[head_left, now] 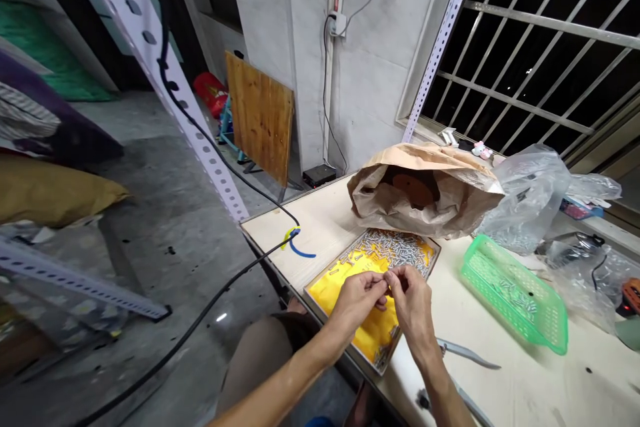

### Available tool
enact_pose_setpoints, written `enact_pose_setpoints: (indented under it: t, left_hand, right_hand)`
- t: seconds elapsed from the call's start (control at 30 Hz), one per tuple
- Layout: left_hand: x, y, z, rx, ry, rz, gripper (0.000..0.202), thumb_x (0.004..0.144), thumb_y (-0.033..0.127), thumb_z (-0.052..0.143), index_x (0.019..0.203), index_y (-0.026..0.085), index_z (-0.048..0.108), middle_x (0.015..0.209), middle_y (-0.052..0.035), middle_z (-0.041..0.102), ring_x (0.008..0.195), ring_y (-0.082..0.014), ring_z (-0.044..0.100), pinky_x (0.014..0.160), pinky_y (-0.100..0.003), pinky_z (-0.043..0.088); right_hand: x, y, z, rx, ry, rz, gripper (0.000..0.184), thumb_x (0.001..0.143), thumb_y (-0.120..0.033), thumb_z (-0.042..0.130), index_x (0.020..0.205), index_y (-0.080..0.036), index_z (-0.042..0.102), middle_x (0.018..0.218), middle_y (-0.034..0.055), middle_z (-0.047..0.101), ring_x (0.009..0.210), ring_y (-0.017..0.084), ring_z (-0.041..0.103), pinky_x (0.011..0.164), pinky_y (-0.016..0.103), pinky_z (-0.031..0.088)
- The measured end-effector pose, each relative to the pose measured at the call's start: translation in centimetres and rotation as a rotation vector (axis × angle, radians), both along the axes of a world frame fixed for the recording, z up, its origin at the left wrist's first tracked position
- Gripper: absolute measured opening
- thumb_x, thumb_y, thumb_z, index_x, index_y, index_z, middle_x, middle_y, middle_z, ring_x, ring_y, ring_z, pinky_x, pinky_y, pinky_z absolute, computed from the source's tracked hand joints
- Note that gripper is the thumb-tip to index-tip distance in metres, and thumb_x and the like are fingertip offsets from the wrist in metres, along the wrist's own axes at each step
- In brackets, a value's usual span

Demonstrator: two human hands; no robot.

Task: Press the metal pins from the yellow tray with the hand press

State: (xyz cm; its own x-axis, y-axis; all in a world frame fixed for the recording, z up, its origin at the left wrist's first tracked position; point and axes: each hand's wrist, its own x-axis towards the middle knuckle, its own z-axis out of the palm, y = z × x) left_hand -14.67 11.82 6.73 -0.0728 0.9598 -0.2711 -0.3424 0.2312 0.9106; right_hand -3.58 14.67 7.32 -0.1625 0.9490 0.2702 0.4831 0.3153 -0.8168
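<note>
My left hand (361, 295) and my right hand (409, 290) meet fingertip to fingertip over a shallow tray (323, 275) with a yellow bottom. Both are closed in a pinch, and whatever sits between the fingertips is too small to make out. Many small silvery metal pieces, like screws or pins (397, 248), are heaped at the tray's far end, with a few scattered across the yellow. More of them lie at its near corner. Beside my right forearm rest grey plier-like handles (467, 352), partly hidden by the arm.
An open brown paper bag (425, 193) stands behind the tray. A green perforated basket (515, 300) with small metal pieces is at the right, near clear plastic bags (533, 193). A black cable (225, 280) crosses the table's left edge by a blue strip (303, 253).
</note>
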Motion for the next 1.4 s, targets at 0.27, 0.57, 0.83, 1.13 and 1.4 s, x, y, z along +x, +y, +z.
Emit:
enact_pose_setpoints:
  t: [0.27,0.57,0.83,1.13,1.4]
  left_hand:
    - [-1.0,-0.2,0.4,-0.133,-0.316,0.064,0.045,0.046,0.04,0.085,0.071,0.01,0.064,0.06,-0.0001,0.06,0.051,-0.0073,0.052,0.054,-0.02,0.045]
    - [-2.9,-0.2,-0.5,-0.066,-0.299,0.236,0.04,0.051,0.033,0.085,0.077,0.011,0.064,0.067,-0.0016,0.064,0.054,-0.0075,0.056,0.055,-0.02,0.048]
    - [-2.2,-1.4,1.1,-0.117,-0.131,0.226,0.049,0.048,0.044,0.082,0.078,0.011,0.062,0.067,0.0009,0.06,0.053,-0.0062,0.053,0.052,-0.02,0.047]
    - [2.0,-5.4,0.5,-0.076,0.123,-0.064,0.035,0.061,0.042,0.07,0.079,0.013,0.063,0.068,0.0005,0.06,0.055,-0.0089,0.055,0.053,-0.02,0.045]
    - [6.2,-7.5,-1.5,-0.07,0.331,-0.257,0.025,0.067,0.038,0.061,0.076,0.016,0.065,0.067,-0.0017,0.064,0.054,-0.0119,0.058,0.055,-0.022,0.045]
  right_hand:
    - [-0.1,0.0,-0.5,-0.1,0.106,-0.032,0.026,0.084,-0.043,0.047,0.077,-0.02,0.056,0.068,0.0003,0.062,0.055,0.013,0.056,0.053,0.026,0.045]
    - [0.3,1.4,-1.8,0.068,-0.111,0.127,0.033,0.082,-0.029,0.049,0.11,-0.018,0.062,0.093,0.0081,0.065,0.069,0.016,0.058,0.069,0.033,0.051]
    - [2.0,1.3,6.5,0.208,-0.067,0.047,0.042,0.088,-0.034,0.047,0.128,-0.02,0.052,0.1,0.0074,0.065,0.077,0.015,0.059,0.07,0.032,0.052]
    - [13.0,-7.6,1.0,-0.041,-0.241,-0.276,0.032,0.088,-0.043,0.048,0.09,-0.019,0.068,0.082,0.0047,0.068,0.062,0.015,0.061,0.06,0.03,0.05]
    - [13.4,-9.5,-1.7,-0.047,-0.692,0.186,0.028,0.089,-0.016,0.046,0.097,-0.027,0.071,0.083,0.0059,0.059,0.081,0.019,0.051,0.069,0.03,0.041]
